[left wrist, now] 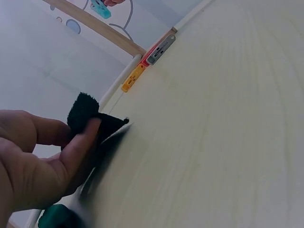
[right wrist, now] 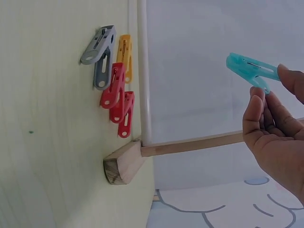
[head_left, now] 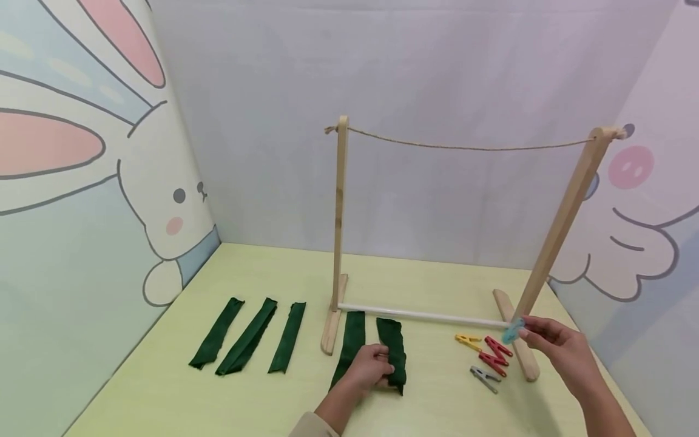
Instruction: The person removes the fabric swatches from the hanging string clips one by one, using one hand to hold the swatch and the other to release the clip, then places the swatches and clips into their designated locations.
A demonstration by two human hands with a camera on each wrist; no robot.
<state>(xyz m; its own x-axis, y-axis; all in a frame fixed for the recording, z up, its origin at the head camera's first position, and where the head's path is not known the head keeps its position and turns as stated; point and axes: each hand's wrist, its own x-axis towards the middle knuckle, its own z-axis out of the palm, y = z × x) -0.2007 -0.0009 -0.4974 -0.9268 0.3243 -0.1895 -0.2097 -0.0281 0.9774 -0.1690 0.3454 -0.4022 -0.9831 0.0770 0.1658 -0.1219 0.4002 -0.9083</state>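
My left hand (head_left: 369, 369) pinches a dark green cloth strip (head_left: 394, 346) between thumb and fingers, and in the left wrist view the pinched part of the strip (left wrist: 83, 111) is bunched up off the tabletop. Just left of it another green strip (head_left: 354, 334) lies flat, partly behind the hand. In the air at the right, my right hand (head_left: 562, 352) holds a light blue clothespin (right wrist: 251, 68) by its handle ends. Below that hand lie a yellow clothespin (head_left: 468, 342), two red clothespins (head_left: 493, 362) and a grey clothespin (head_left: 485, 377).
A wooden stand has a left post (head_left: 340, 212), a right post (head_left: 562, 230) and a sagging rope (head_left: 469, 147) between their tops. A white rod (head_left: 426, 315) joins the feet. Three more green strips (head_left: 287, 337) lie on the table's left side. Cartoon-printed walls (head_left: 82, 273) enclose the table.
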